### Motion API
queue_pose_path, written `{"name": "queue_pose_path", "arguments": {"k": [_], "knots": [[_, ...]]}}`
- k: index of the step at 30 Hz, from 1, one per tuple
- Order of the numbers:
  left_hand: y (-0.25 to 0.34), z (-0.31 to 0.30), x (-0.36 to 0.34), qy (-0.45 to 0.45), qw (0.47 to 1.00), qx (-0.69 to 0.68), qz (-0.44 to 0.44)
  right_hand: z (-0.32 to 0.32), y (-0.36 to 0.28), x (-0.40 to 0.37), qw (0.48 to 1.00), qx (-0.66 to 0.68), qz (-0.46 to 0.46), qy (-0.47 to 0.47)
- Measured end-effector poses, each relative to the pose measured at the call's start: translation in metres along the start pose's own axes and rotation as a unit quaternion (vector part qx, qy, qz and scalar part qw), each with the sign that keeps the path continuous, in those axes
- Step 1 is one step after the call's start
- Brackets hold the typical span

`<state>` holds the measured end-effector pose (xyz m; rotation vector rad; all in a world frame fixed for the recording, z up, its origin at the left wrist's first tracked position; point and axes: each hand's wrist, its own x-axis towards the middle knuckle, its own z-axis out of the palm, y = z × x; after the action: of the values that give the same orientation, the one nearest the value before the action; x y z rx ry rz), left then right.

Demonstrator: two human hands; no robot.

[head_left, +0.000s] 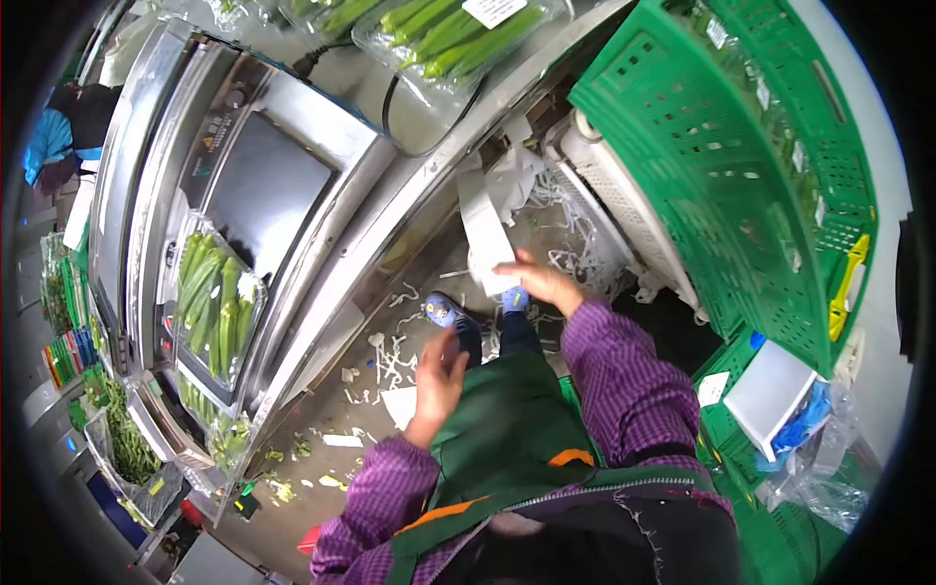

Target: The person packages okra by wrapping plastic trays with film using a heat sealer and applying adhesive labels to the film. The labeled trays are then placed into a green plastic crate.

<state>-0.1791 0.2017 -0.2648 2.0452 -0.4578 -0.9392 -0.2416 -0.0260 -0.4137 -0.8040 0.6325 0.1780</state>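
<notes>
Head view: white paper strip (483, 229) lies at 11 o'clock from the right hand (548, 284) and near 1 o'clock from the left hand (440, 382). Right hand: fingers extended over the strip's lower end; cannot tell if they pinch it or only overlap it. Left hand: thumb and fingers loosely spread and partly curled, slightly blurred, nothing seen between them; sits well apart from the strip, about 7 to 8 o'clock from the right hand. Shredded white scraps (390, 359) on the floor (314, 419). Blue shoe (441, 310) at 12 o'clock from the left hand. Steel machine (278, 190) toward 10 o'clock, wrapped green vegetables (219, 312) resting on it. Green crate (717, 156) at 2 o'clock from the right hand, white box (770, 395) at 4.
</notes>
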Motion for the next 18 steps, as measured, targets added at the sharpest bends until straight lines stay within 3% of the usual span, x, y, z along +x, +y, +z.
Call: {"name": "queue_pose_path", "arguments": {"k": [2, 7, 8, 10, 11, 12, 14, 17, 18], "knots": [[0.043, -0.002, 0.022, 0.01, 0.977, 0.139, 0.159, 0.029, -0.015, -0.059, 0.99, 0.113, 0.041, -0.078], [0.085, -0.007, 0.027, -0.098, 0.877, 0.279, 0.379, 0.099, -0.072, -0.174, 0.97, 0.033, 0.082, -0.225], [0.087, -0.007, 0.028, -0.089, 0.878, 0.275, 0.382, 0.111, -0.087, -0.191, 0.967, 0.018, 0.089, -0.236], [0.087, -0.009, 0.03, -0.155, 0.876, 0.215, 0.403, 0.123, -0.116, -0.219, 0.96, -0.007, 0.107, -0.259], [0.09, -0.011, 0.028, -0.076, 0.897, 0.183, 0.395, 0.123, -0.128, -0.232, 0.937, -0.083, 0.059, -0.333], [0.082, -0.017, 0.029, -0.059, 0.927, 0.14, 0.343, 0.124, -0.143, -0.243, 0.9, -0.159, 0.009, -0.406], [0.064, -0.039, 0.025, -0.021, 0.954, 0.142, 0.265, 0.13, -0.183, -0.266, 0.879, -0.14, 0.056, -0.452], [0.028, -0.063, -0.009, -0.064, 0.973, 0.193, 0.112, 0.159, -0.234, -0.282, 0.895, -0.09, 0.104, -0.424], [0.016, -0.066, -0.024, -0.083, 0.979, 0.12, 0.142, 0.171, -0.243, -0.274, 0.887, -0.108, 0.104, -0.437]]}}
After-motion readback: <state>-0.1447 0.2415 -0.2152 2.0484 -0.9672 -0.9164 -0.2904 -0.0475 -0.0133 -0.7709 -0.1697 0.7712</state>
